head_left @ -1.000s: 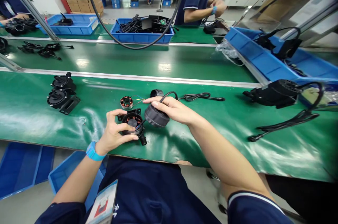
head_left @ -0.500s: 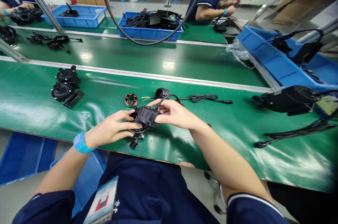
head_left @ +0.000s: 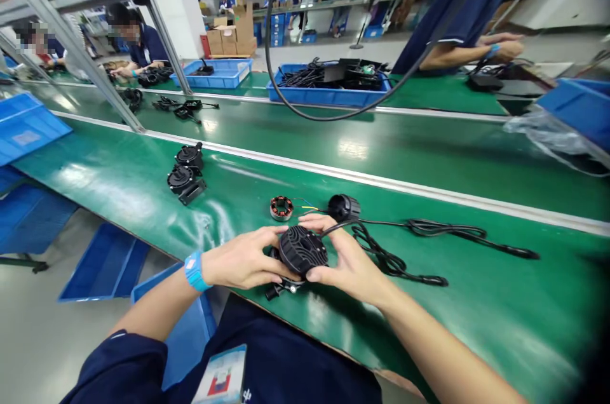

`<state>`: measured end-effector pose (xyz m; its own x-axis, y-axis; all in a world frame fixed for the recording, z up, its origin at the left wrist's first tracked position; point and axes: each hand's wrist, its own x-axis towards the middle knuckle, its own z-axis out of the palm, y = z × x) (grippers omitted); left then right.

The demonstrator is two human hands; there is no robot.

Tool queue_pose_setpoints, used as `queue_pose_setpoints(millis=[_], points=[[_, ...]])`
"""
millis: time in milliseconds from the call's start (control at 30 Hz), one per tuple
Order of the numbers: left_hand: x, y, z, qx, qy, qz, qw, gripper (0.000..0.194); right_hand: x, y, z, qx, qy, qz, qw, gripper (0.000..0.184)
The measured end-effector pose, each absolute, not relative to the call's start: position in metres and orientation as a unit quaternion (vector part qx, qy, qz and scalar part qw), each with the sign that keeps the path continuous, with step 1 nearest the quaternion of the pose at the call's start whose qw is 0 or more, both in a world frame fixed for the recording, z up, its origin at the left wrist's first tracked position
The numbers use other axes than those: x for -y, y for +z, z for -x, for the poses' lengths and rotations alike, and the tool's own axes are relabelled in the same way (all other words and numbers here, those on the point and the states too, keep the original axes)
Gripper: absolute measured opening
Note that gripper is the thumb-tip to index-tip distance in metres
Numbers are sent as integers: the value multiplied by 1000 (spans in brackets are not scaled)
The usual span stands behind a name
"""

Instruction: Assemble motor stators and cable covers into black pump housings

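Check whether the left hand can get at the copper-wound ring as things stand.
Probably yes: the ring lies on the green bench just beyond the left hand, with nothing visible between them. The hand would likely need to leave the black housing under the round cap first.

Factory assembly floor: long green benches [head_left: 114, 169], blue bins [head_left: 328, 94], uniformed workers [head_left: 153, 45].

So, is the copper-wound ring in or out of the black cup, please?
Out: the ring lies on the bench, apart from the cup.
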<state>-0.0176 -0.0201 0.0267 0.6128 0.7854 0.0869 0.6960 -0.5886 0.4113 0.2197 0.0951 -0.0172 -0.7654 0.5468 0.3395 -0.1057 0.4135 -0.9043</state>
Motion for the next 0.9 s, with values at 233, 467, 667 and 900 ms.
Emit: queue_pose_setpoints(millis=[233,467,667,900], points=[[38,33,19,-511,431,-739,82,34,-64,-9,-212,780,510,216,292,81],[26,49,-37,-549,146,-823,15,95,-52,-16,-204,833,413,207,305,79],[17,37,-31,-555,84,-824,72,72,-55,-37,-226,680,667,164,258,126],[13,37,-27,-518,100,-848,55,63,-39,-45,-198,529,749,193,351,82]])
